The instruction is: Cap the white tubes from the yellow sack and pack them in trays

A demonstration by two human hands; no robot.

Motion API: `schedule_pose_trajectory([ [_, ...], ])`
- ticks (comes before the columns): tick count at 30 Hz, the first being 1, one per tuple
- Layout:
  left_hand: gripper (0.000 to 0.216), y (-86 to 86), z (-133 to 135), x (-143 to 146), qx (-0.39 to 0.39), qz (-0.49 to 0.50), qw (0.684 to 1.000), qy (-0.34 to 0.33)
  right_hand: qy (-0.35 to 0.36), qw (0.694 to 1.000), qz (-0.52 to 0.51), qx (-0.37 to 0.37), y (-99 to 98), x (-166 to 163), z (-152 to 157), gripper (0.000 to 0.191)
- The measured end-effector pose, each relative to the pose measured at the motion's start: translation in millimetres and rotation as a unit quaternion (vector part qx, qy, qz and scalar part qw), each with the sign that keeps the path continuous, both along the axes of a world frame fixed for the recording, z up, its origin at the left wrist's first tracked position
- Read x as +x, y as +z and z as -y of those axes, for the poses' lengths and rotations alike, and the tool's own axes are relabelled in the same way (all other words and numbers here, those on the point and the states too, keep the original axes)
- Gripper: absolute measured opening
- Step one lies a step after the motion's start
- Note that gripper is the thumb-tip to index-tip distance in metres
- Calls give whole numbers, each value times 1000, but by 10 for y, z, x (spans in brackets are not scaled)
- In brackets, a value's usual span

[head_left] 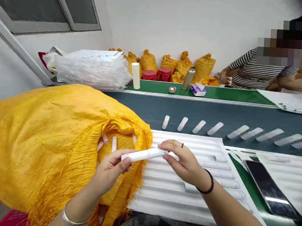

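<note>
A white plastic tube [140, 155] is held level between my two hands, above the edge of a yellow woven sack and a ridged white tray. My left hand [112, 165] grips its left end between thumb and fingers. At the other end, my right hand [181, 161] pinches the tip with thumb and fingertips. The yellow sack [63, 121] lies on its side at my left, its frayed mouth open, with several white tubes [114, 143] inside. Beneath my right hand, the white grooved tray [158, 192] carries several similar tubes [220, 174] along its right part.
Several white pieces [200, 127] lie in a row on the dark conveyor belt [146, 107]. A phone [270, 188] rests right of the tray. Beyond the belt are a tumbler [188, 78], a tissue box [198, 90] and a plastic-wrapped stack [89, 70]. A co-worker in stripes [258, 71] sits across.
</note>
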State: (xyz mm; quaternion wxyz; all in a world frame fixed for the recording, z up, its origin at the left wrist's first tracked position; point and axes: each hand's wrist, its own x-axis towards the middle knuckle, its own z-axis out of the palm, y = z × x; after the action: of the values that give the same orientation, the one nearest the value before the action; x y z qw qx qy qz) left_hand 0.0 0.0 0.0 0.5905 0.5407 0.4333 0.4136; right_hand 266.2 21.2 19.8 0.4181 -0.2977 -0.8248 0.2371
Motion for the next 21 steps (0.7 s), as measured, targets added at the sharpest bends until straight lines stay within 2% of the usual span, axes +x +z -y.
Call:
schedule_pose_trajectory([
  [2, 35, 70, -1, 2, -9, -42, 999, 6, 1, 1000, 10, -12, 9, -20, -14, 31],
  [4, 35, 123, 0, -4, 14, -96, 995, 6, -3, 999, 23, -29, 15, -32, -28, 28],
  [6, 33, 150, 2, -18, 71, -169, 983, -1, -12, 998, 39, -54, 17, -31, -40, 25],
  [9, 32, 157, 5, -43, 189, -259, 947, -11, -31, 993, 54, -98, 11, -23, -53, 24],
  [13, 36, 164, 2, -42, 304, -307, 902, -13, -43, 980, 16, -195, 0, -41, -51, 25],
  [18, 43, 151, -9, -15, 429, -318, 845, -6, -24, 914, -78, -397, -30, -89, -67, 34],
  [21, 51, 119, -2, -37, 484, -330, 811, -2, -16, 875, -111, -471, -69, -97, -100, 39],
])
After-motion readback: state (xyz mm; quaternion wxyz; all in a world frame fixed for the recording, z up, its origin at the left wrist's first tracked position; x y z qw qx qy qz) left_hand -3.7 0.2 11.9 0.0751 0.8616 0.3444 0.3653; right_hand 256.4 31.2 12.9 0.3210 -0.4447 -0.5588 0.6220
